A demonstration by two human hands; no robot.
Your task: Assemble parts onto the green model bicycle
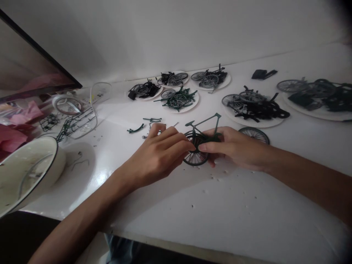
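Between my hands, just above the white table, is a green toy bicycle frame (pixel 205 121) with one dark spoked wheel (pixel 196 158) at its rear. My right hand (pixel 233 146) is closed on the frame from the right, its thumb near the wheel's hub. From the left, my left hand (pixel 163 154) pinches at the hub; its fingertips touch there, and any small part between them is hidden. A second loose wheel (pixel 254 135) lies behind my right wrist. Small green pieces (pixel 136 128) lie beyond my left hand.
Several paper plates of bicycle parts stand at the back, one with green parts (pixel 178 99), another with black parts (pixel 254 106). A cream basin (pixel 53 161) is at the left, near a tape roll (pixel 67 105) and a pale cable (pixel 92 99). A black piece (pixel 262 74) lies back right.
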